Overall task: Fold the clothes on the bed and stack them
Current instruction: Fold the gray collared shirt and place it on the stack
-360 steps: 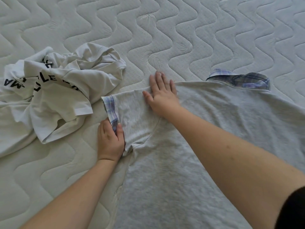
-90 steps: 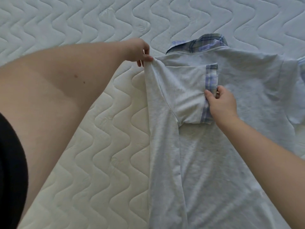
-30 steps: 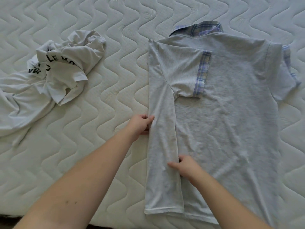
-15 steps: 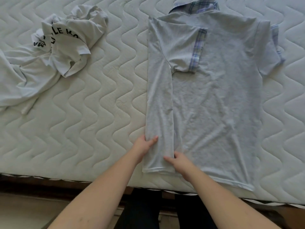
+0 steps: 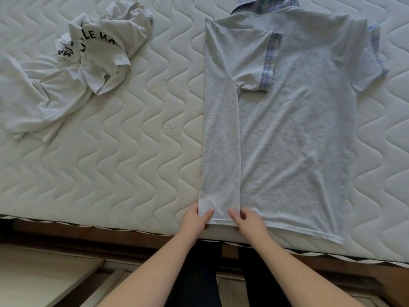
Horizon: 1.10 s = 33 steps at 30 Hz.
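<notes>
Head view: left hand (image 5: 195,220) and right hand (image 5: 247,220) seem to pinch the hem of the grey cotton polo shirt (image 5: 298,129), flat on the quilted white mattress (image 5: 132,140); crumpled white lettered T-shirt (image 5: 73,69) lies well apart.

I see the grey shirt (image 5: 294,129) flat on the bed, left side folded in; the white shirt (image 5: 73,69) lies crumpled, well left.
</notes>
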### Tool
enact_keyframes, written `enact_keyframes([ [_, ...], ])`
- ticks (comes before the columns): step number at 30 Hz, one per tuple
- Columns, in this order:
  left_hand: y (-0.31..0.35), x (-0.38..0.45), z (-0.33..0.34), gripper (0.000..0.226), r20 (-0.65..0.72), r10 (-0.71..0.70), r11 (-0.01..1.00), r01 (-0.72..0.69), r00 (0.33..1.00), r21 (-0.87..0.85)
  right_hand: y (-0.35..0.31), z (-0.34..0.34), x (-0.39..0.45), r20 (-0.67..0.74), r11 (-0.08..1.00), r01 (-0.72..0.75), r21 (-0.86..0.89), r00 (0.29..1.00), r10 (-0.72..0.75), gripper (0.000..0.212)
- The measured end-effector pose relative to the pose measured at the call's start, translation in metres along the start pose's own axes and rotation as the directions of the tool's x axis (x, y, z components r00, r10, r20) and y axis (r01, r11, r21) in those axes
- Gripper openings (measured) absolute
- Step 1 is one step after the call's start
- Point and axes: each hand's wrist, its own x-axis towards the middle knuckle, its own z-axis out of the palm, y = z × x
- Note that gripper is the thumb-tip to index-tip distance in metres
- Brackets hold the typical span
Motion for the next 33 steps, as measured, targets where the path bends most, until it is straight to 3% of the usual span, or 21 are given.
enact_keyframes([
  [2,-0.003,-0.002,-0.002,0.025,-0.023,0.034,0.999,-0.033,0.999,0.042,-0.001,-0.005,0.003,-0.118,0.998,0.054,-0.039,0.991,-0.058,0.029],
  [6,-0.01,-0.004,-0.003,0.028,-0.037,-0.065,0.995,0.068,0.997,0.074,-0.002,-0.003,0.006,-0.007,0.981,0.083,-0.175,0.996,-0.086,0.025],
  [9,-0.014,-0.003,-0.007,0.039,0.027,-0.173,0.947,0.159,0.985,0.281,-0.006,-0.004,0.006,-0.007,0.944,0.041,-0.327,0.999,-0.046,0.027],
  [11,-0.016,-0.001,-0.013,0.037,0.018,-0.125,0.933,0.112,0.992,0.342,-0.007,-0.005,0.003,-0.046,0.881,0.058,-0.469,0.995,-0.089,0.033],
  [13,-0.018,0.0,-0.017,0.032,0.022,-0.015,0.938,0.006,1.0,0.347,-0.002,-0.006,-0.001,-0.089,0.775,0.159,-0.612,0.96,-0.267,0.036],
  [16,-0.019,-0.004,-0.02,0.031,0.059,0.028,0.92,-0.049,0.998,0.388,0.012,-0.01,-0.007,-0.027,0.668,0.265,-0.695,0.919,-0.393,0.043],
  [19,-0.018,-0.006,-0.021,0.03,-0.045,0.074,0.865,-0.041,0.996,0.501,0.021,-0.015,-0.007,0.012,0.7,0.307,-0.645,0.92,-0.392,0.041],
  [21,-0.01,-0.006,-0.022,0.033,-0.158,0.157,0.845,-0.05,0.975,0.532,0.017,-0.023,-0.005,-0.066,0.787,0.307,-0.536,0.914,-0.401,0.033],
  [23,0.005,-0.003,-0.021,0.032,-0.186,0.221,0.845,-0.092,0.957,0.527,0.009,-0.038,-0.002,-0.18,0.862,0.291,-0.416,0.902,-0.392,0.026],
  [29,0.087,0.033,-0.007,0.014,-0.044,0.42,0.765,-0.328,0.906,0.554,-0.028,-0.109,0.034,-0.414,0.942,0.268,-0.2,0.849,-0.329,0.019],
  [33,0.162,0.067,0.009,0.02,0.088,0.565,0.61,-0.487,0.821,0.626,-0.054,-0.169,0.062,-0.531,0.953,0.298,-0.055,0.8,-0.281,0.021],
])
